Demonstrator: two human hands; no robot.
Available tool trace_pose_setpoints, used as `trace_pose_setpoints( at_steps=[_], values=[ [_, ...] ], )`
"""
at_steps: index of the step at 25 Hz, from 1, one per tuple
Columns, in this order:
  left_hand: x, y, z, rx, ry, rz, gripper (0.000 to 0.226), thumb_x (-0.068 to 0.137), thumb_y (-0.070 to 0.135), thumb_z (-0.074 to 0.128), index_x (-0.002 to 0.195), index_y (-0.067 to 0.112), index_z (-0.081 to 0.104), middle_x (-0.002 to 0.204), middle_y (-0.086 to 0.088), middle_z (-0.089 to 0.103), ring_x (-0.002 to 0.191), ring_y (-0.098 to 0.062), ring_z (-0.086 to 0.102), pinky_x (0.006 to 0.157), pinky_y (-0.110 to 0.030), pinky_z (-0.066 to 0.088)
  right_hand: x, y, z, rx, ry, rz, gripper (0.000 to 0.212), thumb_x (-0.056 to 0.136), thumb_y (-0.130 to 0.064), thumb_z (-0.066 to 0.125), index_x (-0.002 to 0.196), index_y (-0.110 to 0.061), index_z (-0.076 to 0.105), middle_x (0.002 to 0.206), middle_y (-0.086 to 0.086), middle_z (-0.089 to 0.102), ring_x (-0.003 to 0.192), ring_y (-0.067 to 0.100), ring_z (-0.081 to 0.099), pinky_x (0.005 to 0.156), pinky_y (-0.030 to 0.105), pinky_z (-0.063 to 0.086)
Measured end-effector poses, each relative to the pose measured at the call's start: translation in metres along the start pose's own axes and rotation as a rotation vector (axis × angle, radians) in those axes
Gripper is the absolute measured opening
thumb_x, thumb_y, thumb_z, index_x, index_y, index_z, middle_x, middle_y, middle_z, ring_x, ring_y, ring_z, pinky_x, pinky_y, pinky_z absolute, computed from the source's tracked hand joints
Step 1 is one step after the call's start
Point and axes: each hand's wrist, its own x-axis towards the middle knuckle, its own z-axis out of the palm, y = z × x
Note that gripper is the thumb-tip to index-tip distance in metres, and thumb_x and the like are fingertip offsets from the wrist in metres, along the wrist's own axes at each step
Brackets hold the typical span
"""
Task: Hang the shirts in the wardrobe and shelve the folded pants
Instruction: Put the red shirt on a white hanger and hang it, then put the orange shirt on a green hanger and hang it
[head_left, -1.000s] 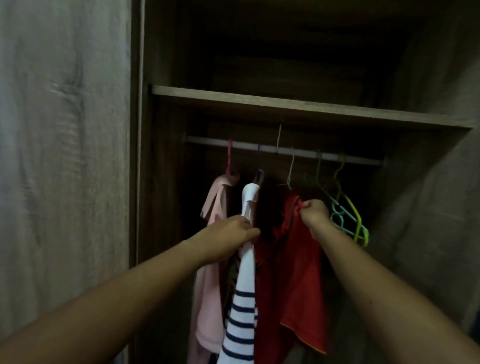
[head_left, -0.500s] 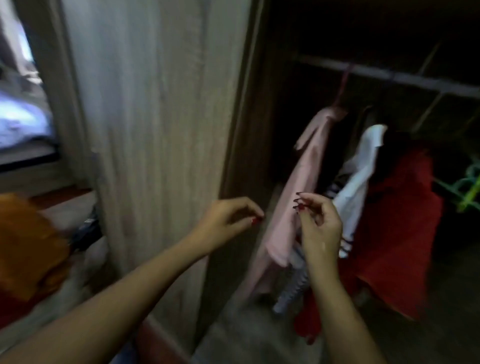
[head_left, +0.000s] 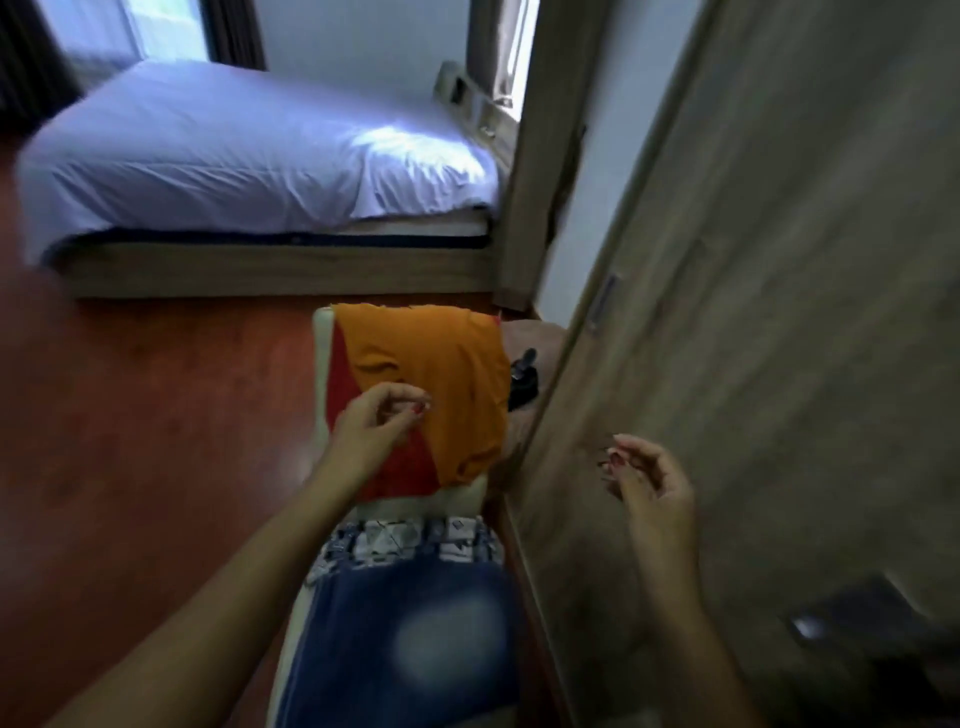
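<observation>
An orange shirt (head_left: 441, 379) lies draped over a red garment (head_left: 400, 467) on a pale surface beside the wardrobe. Nearer me lie a patterned black-and-white garment (head_left: 410, 540) and blue denim pants (head_left: 405, 634). My left hand (head_left: 371, 431) hovers just over the red and orange clothes with fingers loosely curled, holding nothing. My right hand (head_left: 647, 478) hangs in front of the closed wardrobe door (head_left: 769, 312), fingers loosely curled and holding nothing. The wardrobe's inside is out of view.
A bed with a white sheet (head_left: 249, 150) stands at the back on a wooden frame. Red-brown floor (head_left: 156, 415) spreads to the left. A small black object (head_left: 522, 382) lies beside the orange shirt near the door's edge.
My view has swung left and down from the open wardrobe to the clothes pile. Both hands let go of the hung shirts and came away with nothing in them.
</observation>
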Motion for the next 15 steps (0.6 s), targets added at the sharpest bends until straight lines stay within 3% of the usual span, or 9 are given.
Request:
trace_pose_setpoints(
  at_steps=[3,5,8,11,15],
  values=[
    [0.061,-0.029,-0.055,-0.115,0.16,-0.227,0.011,0.094,0.015,0.053,0.1,0.018,0.062,0.116,-0.017,0.063,0.092,-0.016,0.061,0.075,-0.029,0.052,0.03,0.011,0.079,-0.072,-0.168,0.082,0.021,0.089,0.004,0.054,0.098,-0.013,0.064,0.092,-0.003,0.067,0.077,-0.003,0.064,0.067,0.009,0.051],
    [0.096,-0.046,-0.062,-0.238,0.13,-0.407,0.013,0.094,0.019,0.054,0.104,0.016,0.061,0.121,-0.016,0.06,0.102,-0.02,0.06,0.079,-0.032,0.055,0.048,0.02,0.112,-0.127,-0.242,0.106,0.02,0.089,0.003,0.056,0.101,-0.01,0.065,0.093,-0.003,0.068,0.079,-0.002,0.065,0.068,0.012,0.053],
    [0.125,-0.057,-0.034,-0.314,0.026,-0.534,0.039,0.092,0.025,0.056,0.127,0.01,0.049,0.126,-0.007,0.054,0.115,-0.023,0.054,0.084,-0.033,0.054,0.061,0.035,0.129,-0.148,-0.228,0.188,0.02,0.088,0.001,0.057,0.097,-0.014,0.066,0.083,-0.007,0.073,0.076,0.002,0.067,0.064,0.015,0.054],
    [0.141,-0.055,-0.008,-0.35,-0.01,-0.512,0.031,0.091,0.034,0.057,0.117,0.019,0.05,0.117,0.002,0.051,0.116,-0.019,0.048,0.098,-0.038,0.046,0.07,0.051,0.137,-0.17,-0.145,0.299,0.024,0.09,0.0,0.055,0.088,-0.02,0.068,0.083,0.0,0.071,0.069,0.002,0.066,0.058,0.014,0.052],
    [0.152,-0.045,-0.01,-0.354,0.018,-0.275,0.028,0.093,0.035,0.053,0.118,0.022,0.057,0.112,0.01,0.062,0.112,-0.015,0.057,0.094,-0.036,0.047,0.086,0.058,0.147,-0.216,-0.156,0.362,0.025,0.092,-0.002,0.051,0.088,-0.02,0.067,0.089,0.006,0.07,0.08,0.014,0.065,0.066,0.02,0.054]
  ],
)
